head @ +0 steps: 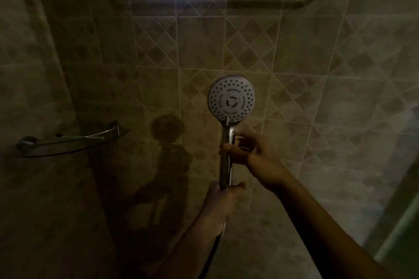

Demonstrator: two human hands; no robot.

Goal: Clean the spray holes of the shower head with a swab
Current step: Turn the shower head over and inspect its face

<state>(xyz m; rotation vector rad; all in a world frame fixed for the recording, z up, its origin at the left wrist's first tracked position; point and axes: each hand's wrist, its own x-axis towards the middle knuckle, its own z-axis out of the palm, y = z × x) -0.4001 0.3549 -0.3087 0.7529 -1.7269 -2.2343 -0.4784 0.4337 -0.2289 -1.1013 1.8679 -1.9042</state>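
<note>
Chrome handle (225, 172)'s low end is sitting clenched in the left hand (221, 199); right hand (246, 150) above is pinching what looks like a thin white swab (227, 120) at the lowest holes of the round grey shower head (231, 99). Dim light is risking missed holes. Beige tiled wall (158, 63) is sitting close behind, curved glass shelf (68, 140) well left

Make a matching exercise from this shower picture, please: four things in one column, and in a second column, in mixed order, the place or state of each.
Things
1. left hand
2. right hand
3. shower head
4. glass shelf

Places or states
A. mounted on the wall at the left
B. grips the bottom of the handle
C. round face with spray holes turned towards the camera
D. pinches the thin swab beside the upper handle

Pairs: 1-B, 2-D, 3-C, 4-A
</note>
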